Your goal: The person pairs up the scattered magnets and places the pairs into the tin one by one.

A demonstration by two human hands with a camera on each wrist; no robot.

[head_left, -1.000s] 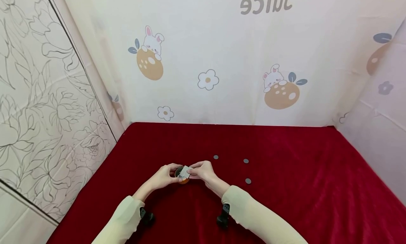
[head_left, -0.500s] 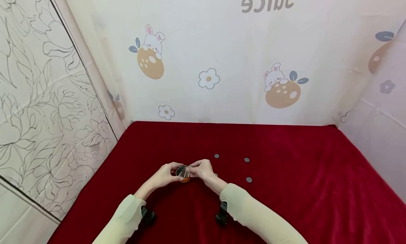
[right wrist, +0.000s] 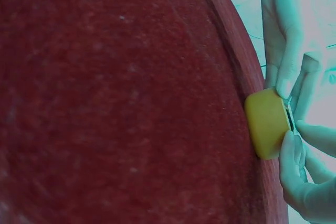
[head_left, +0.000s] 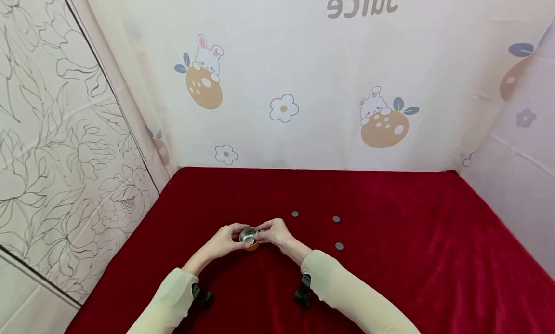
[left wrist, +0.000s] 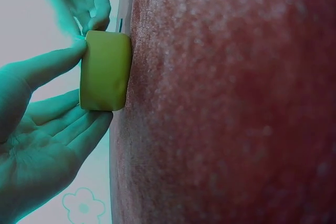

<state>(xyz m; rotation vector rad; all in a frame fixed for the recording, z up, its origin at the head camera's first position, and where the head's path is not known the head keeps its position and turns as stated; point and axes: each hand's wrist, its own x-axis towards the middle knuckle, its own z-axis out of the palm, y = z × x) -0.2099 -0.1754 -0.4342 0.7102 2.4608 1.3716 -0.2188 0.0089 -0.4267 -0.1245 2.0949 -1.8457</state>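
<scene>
A small round container (head_left: 249, 245), orange outside and silvery inside, sits on the red cloth with its opening up. In the left wrist view its side wall (left wrist: 106, 72) looks yellow-green. My left hand (head_left: 223, 241) grips it from the left, thumb on the near side and fingers on the far side. From the right, my right hand (head_left: 275, 233) pinches a thin metal flap at the rim. In the right wrist view the metal flap (right wrist: 290, 114) shows as a narrow edge beside the fingertips; most of it is hidden.
Flat grey coin-like discs lie to the right of the hands: a far disc (head_left: 295, 213), a second disc (head_left: 336, 219) and a nearer disc (head_left: 339, 246). Patterned cloth walls (head_left: 321, 73) stand behind and beside the red-covered table (head_left: 412, 237).
The metal flap pinched by my right hand was broad and plain to see over the opening; it has tilted rightward, baring the silvery inside. My left hand keeps its grip.
</scene>
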